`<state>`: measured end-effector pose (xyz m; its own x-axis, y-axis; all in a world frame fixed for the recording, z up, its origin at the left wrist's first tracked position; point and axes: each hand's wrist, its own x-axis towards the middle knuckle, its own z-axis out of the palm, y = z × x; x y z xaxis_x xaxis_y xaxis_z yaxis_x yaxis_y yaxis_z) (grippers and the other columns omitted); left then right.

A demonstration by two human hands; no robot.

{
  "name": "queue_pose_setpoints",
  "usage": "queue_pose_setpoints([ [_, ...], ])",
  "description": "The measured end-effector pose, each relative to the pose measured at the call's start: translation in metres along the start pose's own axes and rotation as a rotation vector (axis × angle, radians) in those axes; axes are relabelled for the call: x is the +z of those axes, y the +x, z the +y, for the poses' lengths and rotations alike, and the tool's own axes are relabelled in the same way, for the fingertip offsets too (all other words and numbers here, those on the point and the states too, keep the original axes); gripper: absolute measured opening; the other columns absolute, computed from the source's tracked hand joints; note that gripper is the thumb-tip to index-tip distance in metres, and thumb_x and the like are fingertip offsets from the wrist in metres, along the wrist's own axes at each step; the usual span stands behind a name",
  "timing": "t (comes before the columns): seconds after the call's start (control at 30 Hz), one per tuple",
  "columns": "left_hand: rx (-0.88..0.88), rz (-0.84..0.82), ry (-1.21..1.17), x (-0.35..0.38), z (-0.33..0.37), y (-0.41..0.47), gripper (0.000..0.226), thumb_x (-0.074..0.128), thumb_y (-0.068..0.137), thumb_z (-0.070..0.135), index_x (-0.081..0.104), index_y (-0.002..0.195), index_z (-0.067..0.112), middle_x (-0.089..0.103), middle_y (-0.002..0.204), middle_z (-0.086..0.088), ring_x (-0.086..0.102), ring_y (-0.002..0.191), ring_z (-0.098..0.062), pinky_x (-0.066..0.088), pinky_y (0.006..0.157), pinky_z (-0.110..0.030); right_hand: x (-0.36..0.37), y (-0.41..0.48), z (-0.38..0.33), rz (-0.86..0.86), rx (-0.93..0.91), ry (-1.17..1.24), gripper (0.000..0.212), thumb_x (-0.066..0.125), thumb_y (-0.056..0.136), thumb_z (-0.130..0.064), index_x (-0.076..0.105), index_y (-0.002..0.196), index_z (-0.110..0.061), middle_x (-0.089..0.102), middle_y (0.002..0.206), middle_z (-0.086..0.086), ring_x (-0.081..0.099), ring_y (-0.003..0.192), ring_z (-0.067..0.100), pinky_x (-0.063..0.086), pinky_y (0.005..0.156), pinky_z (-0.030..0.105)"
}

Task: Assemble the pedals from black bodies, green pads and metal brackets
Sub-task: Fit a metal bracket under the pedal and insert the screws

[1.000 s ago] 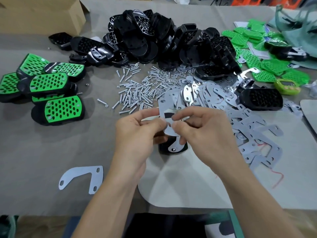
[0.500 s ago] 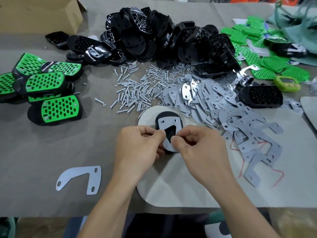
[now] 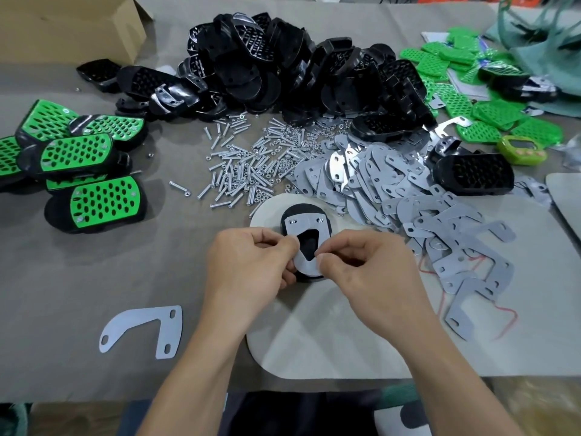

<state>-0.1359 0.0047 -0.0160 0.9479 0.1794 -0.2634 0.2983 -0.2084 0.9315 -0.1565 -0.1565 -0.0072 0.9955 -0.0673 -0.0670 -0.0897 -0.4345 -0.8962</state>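
Note:
A grey metal bracket [image 3: 304,225] lies on a black pedal body [image 3: 302,210] resting on a pale mat [image 3: 330,341] in the middle of the table. My left hand [image 3: 248,265] pinches the bracket's left leg and my right hand [image 3: 367,272] pinches its right leg at the near end. Behind them lie a heap of black bodies [image 3: 298,64], a spread of grey brackets [image 3: 408,209] and, at the far right, green pads [image 3: 490,111]. Finished green-and-black pedals [image 3: 78,171] are stacked at the left.
Loose screws and nuts [image 3: 251,165] lie scattered behind the mat. A single bracket [image 3: 147,328] sits near the front left. A cardboard box [image 3: 63,26] stands at the back left, a green timer [image 3: 522,149] at the right, with another mat [image 3: 566,199] beside it.
Both hands have brought the bracket down from mid-air onto the black body on the mat and now hold it in place there.

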Motion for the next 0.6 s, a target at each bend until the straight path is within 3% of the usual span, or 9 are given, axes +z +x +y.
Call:
queue_pose_setpoints([
  [0.07,0.002,-0.004,0.006,-0.001,0.0,0.002,0.015,0.073,0.077,0.019,0.077,0.066,0.027,0.068,0.053,-0.004,0.065,0.045,-0.018,0.047,0.045,-0.022,0.001,-0.002,0.001,0.028,-0.059,-0.12,0.009,0.074,0.078,-0.026,0.073,0.075,-0.034,0.057,0.049,-0.008,0.046,0.045,0.01,0.035,0.044,0.021],
  [0.13,-0.005,-0.012,0.028,-0.001,0.001,0.004,0.01,0.071,0.072,0.026,0.076,0.065,0.03,0.068,0.053,-0.004,0.067,0.046,-0.018,0.049,0.047,-0.023,0.002,-0.003,0.002,0.03,-0.066,-0.177,0.009,0.075,0.079,-0.027,0.071,0.074,-0.034,0.046,0.044,-0.008,0.039,0.044,0.01,0.029,0.047,0.02],
  [0.27,-0.042,-0.049,0.118,-0.002,0.004,0.01,0.009,0.067,0.064,0.031,0.075,0.062,0.03,0.07,0.055,-0.005,0.07,0.049,-0.02,0.053,0.057,-0.028,0.003,-0.002,0.006,0.011,-0.052,-0.175,0.011,0.077,0.078,-0.027,0.071,0.076,-0.035,0.044,0.045,-0.011,0.039,0.047,0.011,0.034,0.054,0.029],
  [0.43,-0.096,-0.107,0.189,-0.005,0.009,0.019,0.009,0.068,0.062,0.026,0.074,0.058,0.021,0.071,0.056,-0.008,0.068,0.045,-0.021,0.05,0.051,-0.025,0.001,-0.005,0.006,-0.035,-0.058,-0.182,0.017,0.083,0.072,-0.034,0.071,0.081,-0.043,0.059,0.059,-0.012,0.052,0.054,0.009,0.055,0.06,0.044],
  [0.6,-0.139,-0.153,0.303,-0.007,0.013,0.025,0.024,0.071,0.076,0.024,0.072,0.057,0.009,0.073,0.059,-0.003,0.066,0.044,-0.019,0.047,0.046,-0.022,0.001,-0.005,0.01,-0.034,-0.033,-0.161,0.022,0.085,0.072,-0.031,0.072,0.085,-0.044,0.061,0.063,-0.011,0.054,0.055,0.009,0.056,0.063,0.045],
])
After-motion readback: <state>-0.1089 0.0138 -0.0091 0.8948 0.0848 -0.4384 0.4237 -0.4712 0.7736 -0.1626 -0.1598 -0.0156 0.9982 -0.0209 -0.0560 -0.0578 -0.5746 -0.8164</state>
